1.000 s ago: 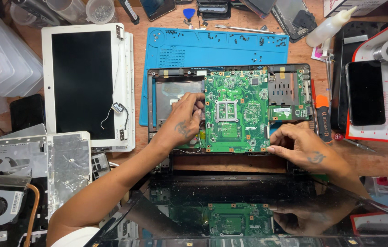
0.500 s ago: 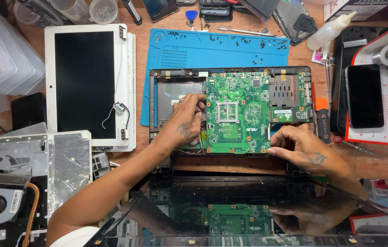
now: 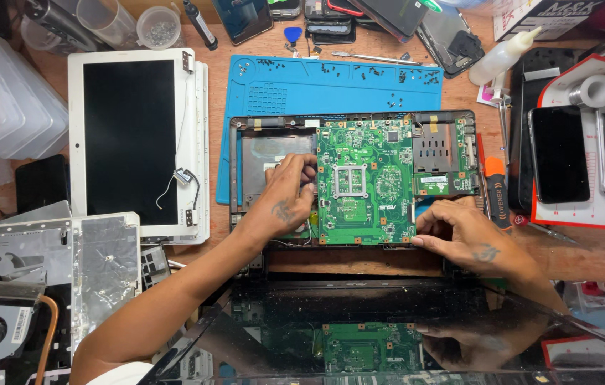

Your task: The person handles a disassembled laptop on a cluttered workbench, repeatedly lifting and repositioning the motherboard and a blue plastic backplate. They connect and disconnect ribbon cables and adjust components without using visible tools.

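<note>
We are looking down on a green circuit board (image 3: 366, 182) that sits inside the dark laptop base shell (image 3: 235, 171), a little right of the shell's middle, with its long axis running near to far. Both of our hands are on it, one at each lower side.

Our left hand (image 3: 285, 199) lies at the board's left edge, about halfway along it. The fingers are curled and the fingertips (image 3: 307, 171) press against that edge, over the bare metal bay of the shell; the grip looks pinched on the board's rim, though we cannot tell whether anything small is held between the fingers. From this hand the board lies directly to the right.

Our right hand (image 3: 463, 232) rests at the board's near right corner, fingers bent, the tips touching the corner and the edge just above it. From this hand the board lies to the left and slightly farther away. It grasps nothing loose that we can see.

So the two hands flank the board across its short axis, the left higher up the side, the right at the near corner; both are equally close, in contact.

Just right of the right hand an orange-handled screwdriver (image 3: 495, 189) lies on the worktop (image 3: 359, 260). A blue work mat (image 3: 331, 85) lies beyond the shell, partly under it, and a white laptop screen panel (image 3: 131, 139) lies to the left.
</note>
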